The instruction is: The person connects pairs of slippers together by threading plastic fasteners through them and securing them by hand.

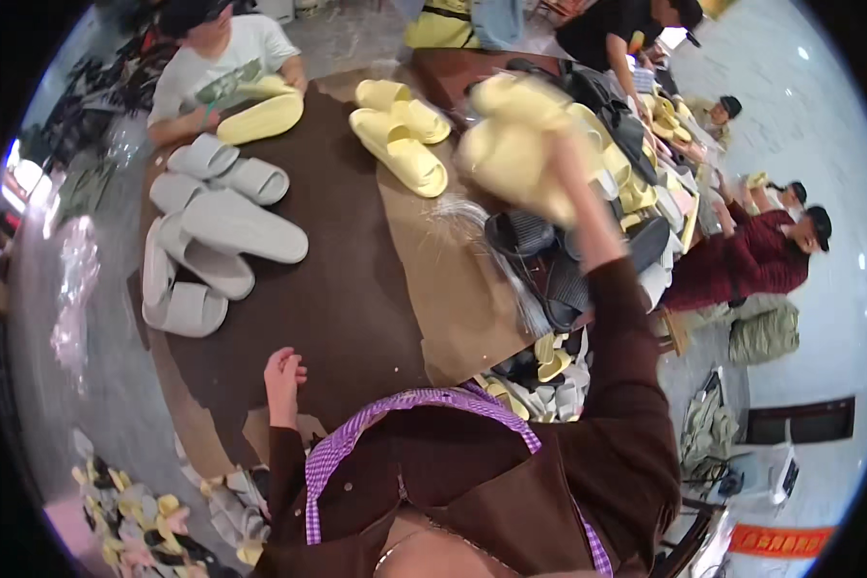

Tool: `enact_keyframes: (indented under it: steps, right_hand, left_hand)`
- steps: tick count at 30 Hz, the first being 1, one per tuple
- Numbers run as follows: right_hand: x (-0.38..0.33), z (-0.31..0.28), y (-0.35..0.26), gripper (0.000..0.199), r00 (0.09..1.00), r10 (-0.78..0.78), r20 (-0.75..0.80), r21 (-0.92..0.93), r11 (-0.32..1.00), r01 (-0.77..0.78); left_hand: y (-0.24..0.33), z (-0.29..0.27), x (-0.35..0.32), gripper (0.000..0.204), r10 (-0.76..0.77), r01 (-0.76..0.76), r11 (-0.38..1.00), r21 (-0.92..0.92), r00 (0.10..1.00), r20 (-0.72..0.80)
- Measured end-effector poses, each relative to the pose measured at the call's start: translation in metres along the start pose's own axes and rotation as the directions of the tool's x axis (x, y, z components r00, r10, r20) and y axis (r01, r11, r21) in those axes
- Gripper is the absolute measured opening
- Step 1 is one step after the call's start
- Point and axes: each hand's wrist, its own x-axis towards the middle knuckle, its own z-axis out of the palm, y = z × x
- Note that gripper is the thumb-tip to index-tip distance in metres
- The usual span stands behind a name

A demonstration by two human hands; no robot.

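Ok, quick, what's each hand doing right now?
Left hand: fingers curled, holding nothing, resting at the brown table edge.
Right hand: raised, closed on a pale yellow slipper.

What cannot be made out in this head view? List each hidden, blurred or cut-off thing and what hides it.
- Right hand: its grip on the yellow slippers is smeared by motion blur.
- Left hand: its palm faces away, resting at the table's edge.
- Dark slippers: partly covered by the right forearm.
- Floor slippers: cut off by the fisheye rim.

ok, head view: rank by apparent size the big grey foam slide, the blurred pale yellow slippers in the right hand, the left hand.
1. Big grey foam slide and blurred pale yellow slippers: look alike, motion blur prevents ranking.
2. Left hand, smallest.
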Motion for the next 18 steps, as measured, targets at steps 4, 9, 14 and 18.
enact_keyframes:
  steps: [4, 9, 14, 18]
  right_hand:
    - [0.066, -0.299, 0.167, 0.026, 0.811, -0.431, -0.395, -0.777, 0.628, -0.045]
    - [0.034, -0.115, -0.014, 0.029, 0.946, -0.182, -0.269, -0.251, 0.961, 0.113]
    - [-0.111, 0.041, -0.079, 0.018, 0.95, -0.039, 0.311, 0.395, 0.914, -0.092]
    - [-0.224, 0.14, -0.136, 0.015, 0.836, -0.03, 0.548, 0.571, 0.744, -0.347]
  left_hand:
    - [0.009, 0.015, 0.035, 0.025, 0.07, -0.044, 0.982, -0.182, 0.987, 0.141]
    - [0.029, -0.017, -0.013, 0.033, 0.086, -0.116, 0.976, -0.185, 0.983, -0.163]
    - [0.024, -0.084, 0.074, 0.043, 0.323, -0.261, 0.946, 0.191, 0.81, -0.489]
    - [0.03, -0.143, 0.12, 0.058, 0.307, -0.27, 0.947, 0.174, 0.601, -0.738]
